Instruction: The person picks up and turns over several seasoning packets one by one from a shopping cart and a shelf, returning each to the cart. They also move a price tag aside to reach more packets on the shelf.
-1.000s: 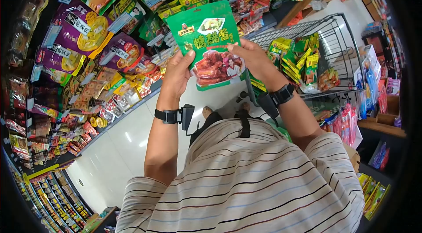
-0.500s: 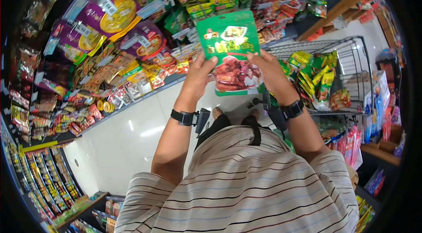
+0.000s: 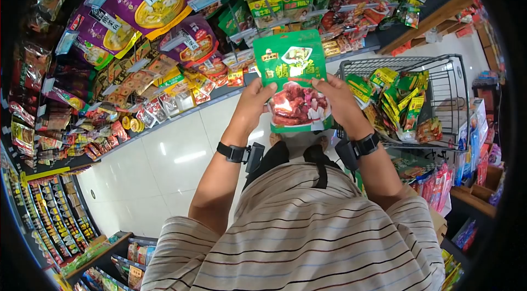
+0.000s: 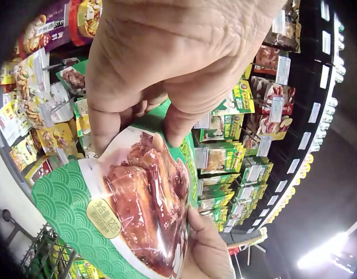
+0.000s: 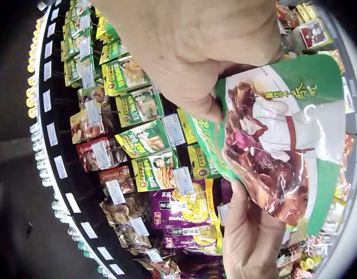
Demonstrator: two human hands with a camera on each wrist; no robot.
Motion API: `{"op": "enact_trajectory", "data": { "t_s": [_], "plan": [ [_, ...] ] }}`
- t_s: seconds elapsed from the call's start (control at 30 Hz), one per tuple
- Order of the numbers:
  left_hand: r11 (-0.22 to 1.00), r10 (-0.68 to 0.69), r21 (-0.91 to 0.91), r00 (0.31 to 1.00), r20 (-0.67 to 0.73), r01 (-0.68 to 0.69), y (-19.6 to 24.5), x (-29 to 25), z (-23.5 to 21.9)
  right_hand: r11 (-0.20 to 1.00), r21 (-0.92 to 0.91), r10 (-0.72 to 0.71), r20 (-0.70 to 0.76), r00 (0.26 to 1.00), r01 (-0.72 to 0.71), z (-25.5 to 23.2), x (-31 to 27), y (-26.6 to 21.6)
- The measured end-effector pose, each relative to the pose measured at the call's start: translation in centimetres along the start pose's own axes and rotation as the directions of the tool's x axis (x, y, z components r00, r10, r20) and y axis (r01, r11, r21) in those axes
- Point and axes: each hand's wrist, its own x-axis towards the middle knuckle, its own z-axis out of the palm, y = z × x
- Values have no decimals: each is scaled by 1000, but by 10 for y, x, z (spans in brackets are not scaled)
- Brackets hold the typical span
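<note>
You hold a green pouch up in both hands.

Your left hand (image 3: 253,101) pinches the left edge of the pouch (image 3: 296,79), and your right hand (image 3: 340,99) pinches the right edge. The hands are apart, one on each side, so the pouch stays flat and its front faces you. That way you can see the meat picture and the words on it. The left wrist view shows your thumb on the front and your other fingers behind it. You hold the pouch up in the air, in front of your chest, between the shelf (image 3: 164,44) full of hanging packs and the cart (image 3: 455,99). The cart is just beside your right arm. It has yellow and green packs (image 3: 395,99) in it.
</note>
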Motion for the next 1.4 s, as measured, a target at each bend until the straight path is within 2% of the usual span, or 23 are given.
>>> {"op": "enact_trajectory", "data": {
  "t_s": [0.03,0.13,0.27,0.47,0.57,0.67,0.83,0.97,1.07,1.1,1.3,1.4],
  "plan": [
    [1000,-2,2,1000,7,2,1,-3,-2,999,38,6,4,1000,-6,5,-1,2],
    [999,-32,7,999,23,32,0,-9,-8,998,-42,-42,13,999,42,3,4,16],
    [997,-70,45,995,64,67,-13,-5,-24,1000,-5,21,-33,999,-21,9,1,24],
    [996,-82,37,997,-10,83,-15,-7,-26,1000,-26,-15,-79,997,13,11,1,36],
    [994,-68,82,996,-52,73,-16,-9,-29,998,-69,2,-61,998,-7,11,1,37],
    [1000,-16,-10,999,-40,16,-17,-10,-29,996,-94,-8,-33,999,5,9,5,40],
    [999,13,-38,998,-66,-15,-15,-9,-22,994,-108,-10,-6,1000,9,18,6,19],
    [999,37,28,997,-63,-35,-23,3,-26,990,-128,-59,27,998,62,15,15,21],
    [997,53,57,990,-132,-46,-30,10,-27,986,-159,-44,15,999,45,21,13,13],
    [991,59,130,984,-170,-37,-28,7,-24,990,-128,-51,13,999,52,20,15,15],
    [952,149,279,987,-69,-124,-24,3,1,976,-145,-170,-26,985,164,23,26,23],
    [971,213,98,976,41,-216,-15,-4,24,887,-451,78,-63,995,-98,41,18,9]
  ]
}}
